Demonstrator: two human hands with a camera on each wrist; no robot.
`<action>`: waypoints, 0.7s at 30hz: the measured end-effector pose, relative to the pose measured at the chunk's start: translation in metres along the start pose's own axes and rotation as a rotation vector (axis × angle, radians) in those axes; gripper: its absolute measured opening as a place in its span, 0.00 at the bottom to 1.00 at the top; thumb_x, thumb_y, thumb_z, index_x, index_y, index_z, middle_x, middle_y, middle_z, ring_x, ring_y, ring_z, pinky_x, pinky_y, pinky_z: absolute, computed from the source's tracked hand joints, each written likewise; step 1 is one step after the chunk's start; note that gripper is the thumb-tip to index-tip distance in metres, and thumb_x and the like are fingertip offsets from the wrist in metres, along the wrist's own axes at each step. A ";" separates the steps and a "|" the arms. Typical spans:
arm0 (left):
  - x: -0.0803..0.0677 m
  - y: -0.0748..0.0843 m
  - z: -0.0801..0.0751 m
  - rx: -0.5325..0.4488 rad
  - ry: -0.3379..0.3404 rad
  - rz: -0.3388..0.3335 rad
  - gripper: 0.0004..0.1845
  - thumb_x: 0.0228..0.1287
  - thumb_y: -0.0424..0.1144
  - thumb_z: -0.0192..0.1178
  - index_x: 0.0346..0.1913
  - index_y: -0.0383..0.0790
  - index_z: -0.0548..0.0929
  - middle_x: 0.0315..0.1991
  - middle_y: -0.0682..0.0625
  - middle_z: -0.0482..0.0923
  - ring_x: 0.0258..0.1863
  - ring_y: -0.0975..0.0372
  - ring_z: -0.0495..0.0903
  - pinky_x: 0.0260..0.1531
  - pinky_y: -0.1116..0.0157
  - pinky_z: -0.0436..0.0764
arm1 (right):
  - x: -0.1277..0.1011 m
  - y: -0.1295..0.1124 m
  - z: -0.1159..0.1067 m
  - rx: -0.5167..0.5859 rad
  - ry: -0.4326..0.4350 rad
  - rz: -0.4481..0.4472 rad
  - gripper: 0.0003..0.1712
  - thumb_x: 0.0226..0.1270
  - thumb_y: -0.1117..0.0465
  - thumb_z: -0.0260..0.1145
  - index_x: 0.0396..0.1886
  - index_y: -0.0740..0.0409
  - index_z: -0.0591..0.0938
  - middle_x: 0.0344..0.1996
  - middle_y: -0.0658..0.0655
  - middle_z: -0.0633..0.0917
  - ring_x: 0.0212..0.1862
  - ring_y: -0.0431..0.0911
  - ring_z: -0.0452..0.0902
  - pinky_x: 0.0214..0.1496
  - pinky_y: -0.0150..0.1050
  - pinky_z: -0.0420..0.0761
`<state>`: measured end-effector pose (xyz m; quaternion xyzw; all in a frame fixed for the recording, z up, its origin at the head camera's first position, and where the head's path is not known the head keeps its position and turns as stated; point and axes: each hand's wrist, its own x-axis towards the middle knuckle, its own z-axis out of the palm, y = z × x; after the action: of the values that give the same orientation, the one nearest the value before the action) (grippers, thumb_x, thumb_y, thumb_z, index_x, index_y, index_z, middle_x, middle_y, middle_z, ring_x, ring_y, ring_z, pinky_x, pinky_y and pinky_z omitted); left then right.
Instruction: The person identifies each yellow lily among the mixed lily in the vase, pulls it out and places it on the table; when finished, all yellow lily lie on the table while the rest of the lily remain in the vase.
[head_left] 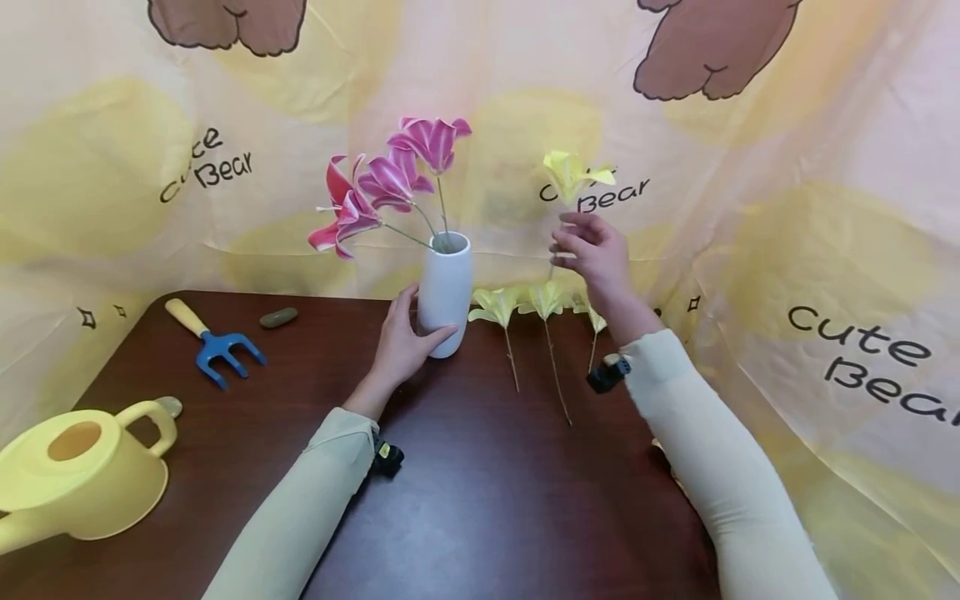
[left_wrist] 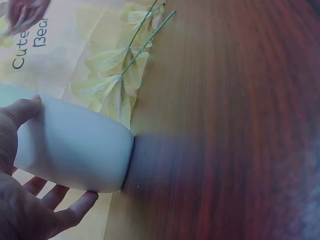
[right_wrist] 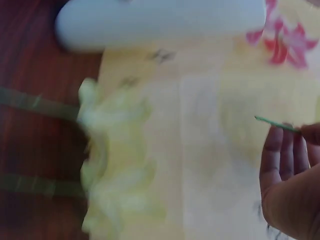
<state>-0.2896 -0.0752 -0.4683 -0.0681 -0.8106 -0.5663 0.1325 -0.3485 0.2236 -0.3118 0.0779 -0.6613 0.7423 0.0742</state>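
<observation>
A white vase (head_left: 446, 292) stands on the dark wooden table (head_left: 480, 492) and holds three pink lilies (head_left: 390, 179). My left hand (head_left: 405, 337) grips the vase's lower part, thumb on one side and fingers (left_wrist: 60, 200) on the other around the vase (left_wrist: 75, 150). My right hand (head_left: 592, 250) is raised to the right of the vase and pinches the thin green stem (right_wrist: 275, 122) of a yellow lily (head_left: 572, 173) held upright in the air. Three more yellow lilies (head_left: 525, 304) lie on the table behind my right wrist, seen also as yellow lilies (left_wrist: 112, 82) and blurred yellow lilies (right_wrist: 115, 160).
A yellow watering can (head_left: 78, 475) sits at the near left edge. A blue hand fork with a yellow handle (head_left: 213, 342) and a small grey stone (head_left: 278, 317) lie at the back left. A "Cute Bear" cloth (head_left: 825, 250) hangs behind and to the right.
</observation>
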 end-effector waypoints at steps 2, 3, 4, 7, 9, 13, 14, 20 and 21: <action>-0.001 0.000 -0.001 -0.006 0.000 -0.004 0.53 0.65 0.48 0.84 0.86 0.45 0.63 0.77 0.38 0.71 0.76 0.43 0.75 0.78 0.37 0.77 | -0.004 0.004 -0.026 -0.052 -0.034 0.033 0.14 0.80 0.71 0.70 0.60 0.58 0.85 0.41 0.50 0.89 0.39 0.43 0.90 0.42 0.34 0.94; -0.001 0.000 -0.002 -0.007 0.000 -0.004 0.53 0.65 0.48 0.84 0.86 0.45 0.63 0.77 0.38 0.71 0.76 0.43 0.74 0.78 0.37 0.77 | -0.007 0.005 -0.040 -0.070 -0.050 0.052 0.13 0.81 0.70 0.70 0.59 0.55 0.85 0.41 0.49 0.89 0.39 0.42 0.90 0.42 0.34 0.94; -0.001 0.000 -0.002 -0.008 0.001 -0.005 0.53 0.65 0.48 0.84 0.86 0.46 0.63 0.77 0.38 0.71 0.76 0.43 0.74 0.77 0.37 0.77 | -0.009 0.006 -0.053 -0.090 -0.065 0.069 0.13 0.82 0.69 0.69 0.58 0.52 0.85 0.42 0.49 0.89 0.39 0.42 0.90 0.43 0.34 0.94; 0.000 -0.001 -0.002 -0.012 0.005 -0.002 0.53 0.65 0.48 0.84 0.86 0.45 0.64 0.76 0.37 0.72 0.75 0.43 0.75 0.77 0.37 0.77 | -0.016 0.008 -0.092 -0.145 -0.086 0.115 0.12 0.83 0.67 0.68 0.58 0.48 0.84 0.42 0.47 0.88 0.40 0.41 0.90 0.43 0.33 0.94; 0.000 -0.001 -0.001 -0.012 0.006 0.004 0.53 0.64 0.48 0.84 0.86 0.45 0.64 0.76 0.37 0.72 0.74 0.43 0.76 0.76 0.38 0.78 | -0.021 0.009 -0.115 -0.192 -0.079 0.144 0.12 0.84 0.66 0.68 0.59 0.47 0.84 0.42 0.45 0.88 0.40 0.39 0.91 0.44 0.33 0.93; 0.000 -0.002 0.001 -0.015 0.008 0.013 0.53 0.64 0.48 0.84 0.86 0.44 0.64 0.75 0.37 0.72 0.74 0.43 0.76 0.77 0.38 0.78 | -0.031 0.010 -0.153 -0.277 -0.044 0.228 0.12 0.85 0.67 0.66 0.59 0.47 0.82 0.40 0.42 0.90 0.38 0.37 0.91 0.43 0.32 0.92; 0.000 -0.002 0.001 -0.016 0.008 0.013 0.53 0.64 0.48 0.84 0.86 0.44 0.64 0.75 0.37 0.72 0.74 0.43 0.76 0.77 0.38 0.78 | -0.033 0.010 -0.160 -0.289 -0.037 0.250 0.12 0.85 0.67 0.66 0.59 0.48 0.81 0.39 0.42 0.90 0.37 0.37 0.90 0.42 0.32 0.92; 0.000 -0.001 0.000 -0.016 0.004 0.005 0.53 0.65 0.48 0.84 0.86 0.45 0.64 0.75 0.37 0.72 0.75 0.43 0.76 0.77 0.37 0.78 | -0.040 0.026 -0.193 -0.365 -0.025 0.377 0.14 0.84 0.70 0.63 0.64 0.59 0.78 0.31 0.41 0.92 0.34 0.37 0.90 0.42 0.32 0.93; -0.001 -0.001 0.001 -0.016 0.002 0.001 0.53 0.65 0.48 0.84 0.86 0.45 0.64 0.75 0.37 0.72 0.75 0.43 0.76 0.77 0.38 0.78 | -0.041 0.031 -0.196 -0.380 -0.026 0.395 0.14 0.84 0.70 0.63 0.64 0.60 0.78 0.30 0.41 0.92 0.34 0.37 0.90 0.42 0.33 0.93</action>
<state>-0.2895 -0.0750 -0.4700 -0.0689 -0.8059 -0.5728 0.1331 -0.3188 0.4149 -0.3724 -0.0581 -0.7920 0.6040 -0.0672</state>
